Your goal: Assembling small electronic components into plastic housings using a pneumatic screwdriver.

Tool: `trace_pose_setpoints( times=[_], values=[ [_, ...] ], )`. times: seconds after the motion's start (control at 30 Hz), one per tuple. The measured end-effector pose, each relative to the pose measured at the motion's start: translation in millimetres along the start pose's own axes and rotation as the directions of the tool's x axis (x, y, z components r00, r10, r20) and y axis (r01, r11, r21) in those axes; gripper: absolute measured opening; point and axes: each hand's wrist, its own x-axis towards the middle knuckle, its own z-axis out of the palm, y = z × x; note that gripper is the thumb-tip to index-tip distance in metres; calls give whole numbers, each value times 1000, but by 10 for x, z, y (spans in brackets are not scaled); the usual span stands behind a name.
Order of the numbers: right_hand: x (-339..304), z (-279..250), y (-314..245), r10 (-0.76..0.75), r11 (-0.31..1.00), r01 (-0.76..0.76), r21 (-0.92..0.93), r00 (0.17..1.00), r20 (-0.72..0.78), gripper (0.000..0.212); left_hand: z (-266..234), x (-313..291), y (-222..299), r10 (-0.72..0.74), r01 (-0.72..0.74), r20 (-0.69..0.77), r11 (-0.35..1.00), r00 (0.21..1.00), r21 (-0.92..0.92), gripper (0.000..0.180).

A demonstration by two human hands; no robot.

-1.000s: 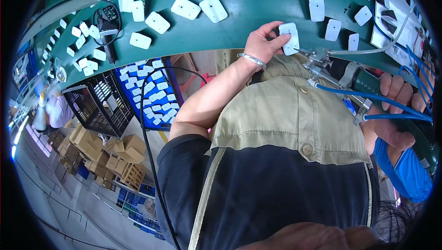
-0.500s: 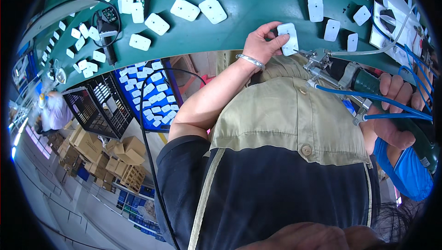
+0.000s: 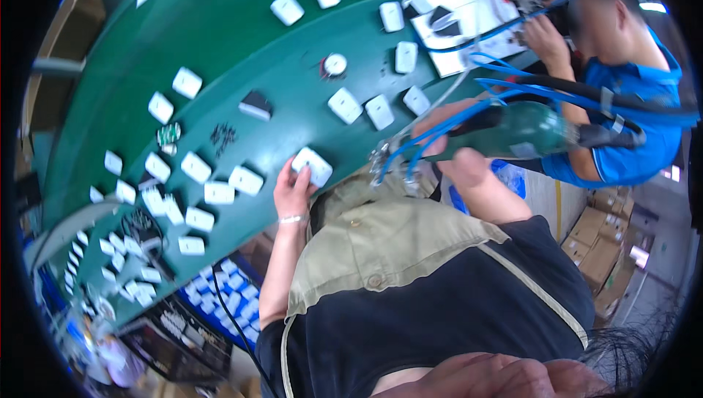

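My left hand [image 3: 290, 193] grips a small white plastic housing [image 3: 313, 167] with rounded corners, thumb across its face, at the near edge of the green table. In my right hand [image 3: 469, 166] is a green power screwdriver [image 3: 505, 133], lying nearly level, with blue hoses attached. Its metal nose [image 3: 381, 164] points left toward the housing and stands apart from it. Several similar housings, such as this white one [image 3: 345, 106], lie on the table ahead. A round motor-like part [image 3: 334, 65] with red wire sits beyond them.
Small dark screws [image 3: 223, 136] lie in a pile beside a dark-sided block [image 3: 256, 105]. A blue tray [image 3: 223, 292] of white pieces stands below the table at left. At right, a co-worker in a blue shirt [image 3: 644, 120] works by a white board [image 3: 439, 50]. Hoses cross there.
The view has swung right, bringing the co-worker into sight. My left hand still holds the white housing, and a wider gap now separates it from the screwdriver's nose.
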Motion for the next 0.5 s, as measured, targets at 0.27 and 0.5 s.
trace_pose_setpoints(
  times=[0.27,0.5],
  values=[
    [15,17,-77,-17,1000,16,20,999,48,41,81,44,36,54,-52,107,999,993,-15,39],
    [-76,55,-105,21,999,-20,-43,1000,20,46,29,-32,-4,73,-72,117,997,991,-12,39]
  ],
)
